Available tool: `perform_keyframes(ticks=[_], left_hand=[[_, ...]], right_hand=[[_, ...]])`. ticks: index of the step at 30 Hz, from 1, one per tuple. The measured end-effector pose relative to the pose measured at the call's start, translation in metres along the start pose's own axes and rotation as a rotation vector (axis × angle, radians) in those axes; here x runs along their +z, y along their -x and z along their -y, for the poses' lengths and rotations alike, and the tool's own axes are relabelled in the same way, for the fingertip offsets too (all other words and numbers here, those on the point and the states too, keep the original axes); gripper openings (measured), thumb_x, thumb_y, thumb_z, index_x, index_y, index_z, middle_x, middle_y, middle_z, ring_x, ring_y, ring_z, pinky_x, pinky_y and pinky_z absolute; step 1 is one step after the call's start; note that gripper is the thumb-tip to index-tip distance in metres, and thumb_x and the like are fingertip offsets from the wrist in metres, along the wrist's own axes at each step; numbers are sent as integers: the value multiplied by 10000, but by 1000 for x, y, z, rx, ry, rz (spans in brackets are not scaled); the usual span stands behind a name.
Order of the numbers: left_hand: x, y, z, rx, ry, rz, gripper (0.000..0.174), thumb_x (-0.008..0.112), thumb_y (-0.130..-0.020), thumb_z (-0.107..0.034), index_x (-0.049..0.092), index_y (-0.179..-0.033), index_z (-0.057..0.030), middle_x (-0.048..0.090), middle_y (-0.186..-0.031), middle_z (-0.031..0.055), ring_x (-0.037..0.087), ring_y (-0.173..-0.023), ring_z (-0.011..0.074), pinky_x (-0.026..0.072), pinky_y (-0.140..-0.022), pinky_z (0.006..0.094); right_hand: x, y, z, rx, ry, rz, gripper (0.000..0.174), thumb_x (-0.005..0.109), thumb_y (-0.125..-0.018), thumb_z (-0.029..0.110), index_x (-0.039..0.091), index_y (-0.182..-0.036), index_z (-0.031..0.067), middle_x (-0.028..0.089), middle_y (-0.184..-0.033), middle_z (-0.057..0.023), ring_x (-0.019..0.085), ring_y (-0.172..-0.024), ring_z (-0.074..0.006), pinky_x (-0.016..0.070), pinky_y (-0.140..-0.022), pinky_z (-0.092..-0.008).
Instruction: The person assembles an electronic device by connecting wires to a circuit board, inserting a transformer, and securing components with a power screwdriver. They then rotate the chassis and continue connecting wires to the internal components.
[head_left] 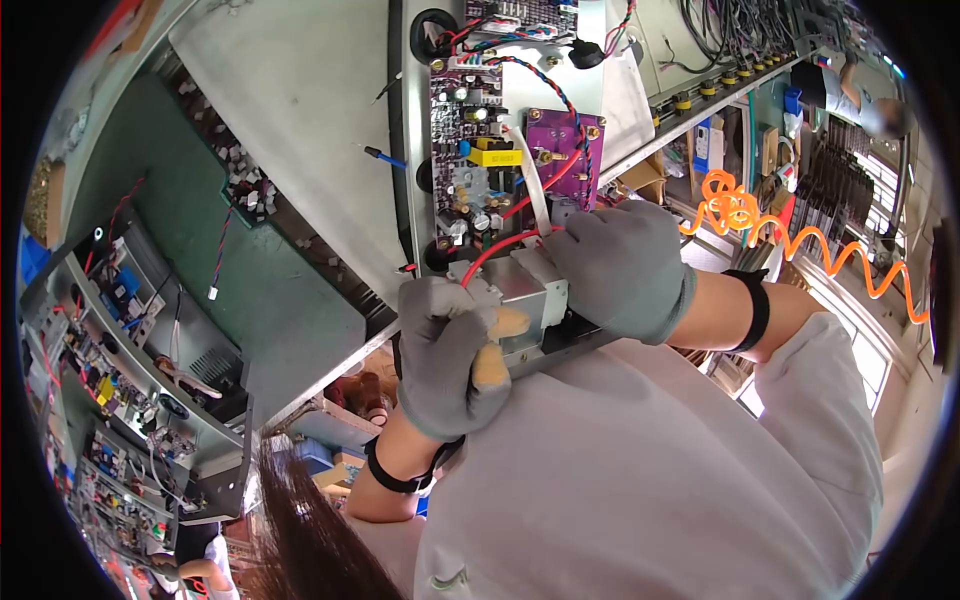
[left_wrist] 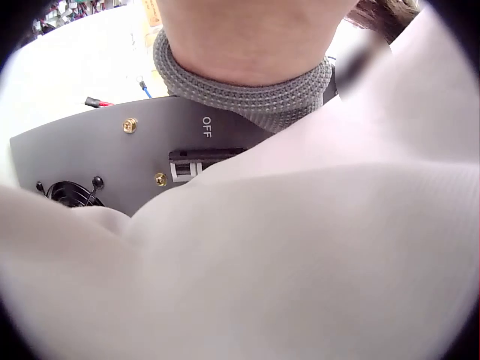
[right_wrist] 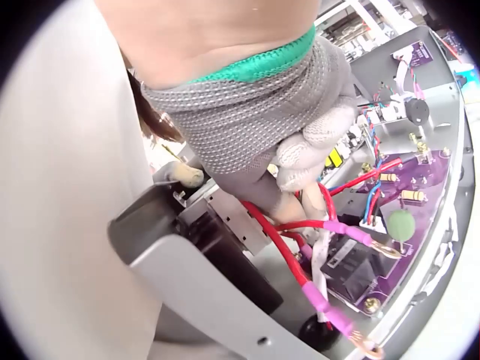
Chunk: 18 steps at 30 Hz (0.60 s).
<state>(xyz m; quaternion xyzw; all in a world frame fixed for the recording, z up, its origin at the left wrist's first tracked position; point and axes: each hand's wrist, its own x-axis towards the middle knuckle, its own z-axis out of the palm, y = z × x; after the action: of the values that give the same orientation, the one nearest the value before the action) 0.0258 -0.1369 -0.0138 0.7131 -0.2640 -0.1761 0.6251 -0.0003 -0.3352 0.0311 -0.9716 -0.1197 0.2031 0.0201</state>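
Note:
Both hands wear grey knitted gloves and work at an open metal chassis. In the head view my left hand curls around the left end of a silver metal bracket, its tan fingertips at the front face. My right hand bends over the bracket's right end. From the right wrist, its curled fingers grip red cables beside a white sleeved cable. Two cable ends carry purple sleeves and copper ring terminals. The left wrist view hides the left fingers behind the sleeve.
A densely packed circuit board and a purple board lie inside the chassis. The grey panel bears an OFF mark and a black switch. Other chassis stand left; an orange coiled hose hangs right.

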Motion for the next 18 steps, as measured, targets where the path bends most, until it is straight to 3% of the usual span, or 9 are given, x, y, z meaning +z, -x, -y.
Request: perform_keyframes(ticks=[4,6,9,11,12,15,17,18], left_hand=[[-1,1,2,6,40,17,216,565,-651,-112,591,-831,4,492,-849,120,450,-791,262,407,-696,342],[-1,1,4,-1,53,25,225,570,-633,-109,584,-827,4,493,-859,121,456,-796,266,409,-702,342],[3,4,10,19,48,-13,248,564,-597,-86,567,-829,1,500,-876,123,458,-787,270,406,-695,348],[4,5,14,86,23,21,222,525,-738,-176,559,-859,7,436,-861,133,412,-776,264,361,-675,353],[3,4,14,87,24,19,222,525,-738,-176,559,-859,7,436,-861,133,412,-776,264,361,-675,353],[2,3,13,116,5,19,229,509,-705,-141,546,-867,17,441,-872,143,410,-777,270,362,-675,357],[0,2,10,62,37,12,284,548,-592,-75,558,-864,5,504,-900,140,464,-784,283,406,-695,365],[0,3,9,66,38,11,284,548,-592,-75,558,-864,5,504,-900,140,464,-784,283,406,-695,365]], right_hand=[[4,-4,-1,-46,29,-141,213,669,-692,282,550,-610,125,487,-581,-3,507,-473,-148,365,-431,-296],[6,-8,-2,-94,97,-264,124,630,-655,222,565,-685,122,440,-572,18,493,-481,-127,361,-387,-281],[2,-15,-5,-89,76,-258,134,637,-648,218,542,-666,125,428,-564,17,480,-467,-128,349,-379,-278],[8,-13,-6,-116,68,-265,133,636,-649,218,540,-663,126,435,-555,21,486,-461,-128,351,-377,-281],[10,-13,-6,-139,59,-274,133,634,-651,219,538,-661,127,441,-546,24,492,-456,-128,353,-375,-285],[9,-18,-2,-161,81,-250,162,647,-610,206,520,-644,111,432,-552,12,475,-445,-140,339,-381,-288],[10,-18,-3,-156,69,-224,162,650,-618,207,522,-645,112,438,-553,10,483,-448,-147,346,-379,-293],[10,-18,-3,-149,54,-200,162,654,-626,209,524,-645,114,445,-555,8,491,-451,-154,353,-377,-299]])
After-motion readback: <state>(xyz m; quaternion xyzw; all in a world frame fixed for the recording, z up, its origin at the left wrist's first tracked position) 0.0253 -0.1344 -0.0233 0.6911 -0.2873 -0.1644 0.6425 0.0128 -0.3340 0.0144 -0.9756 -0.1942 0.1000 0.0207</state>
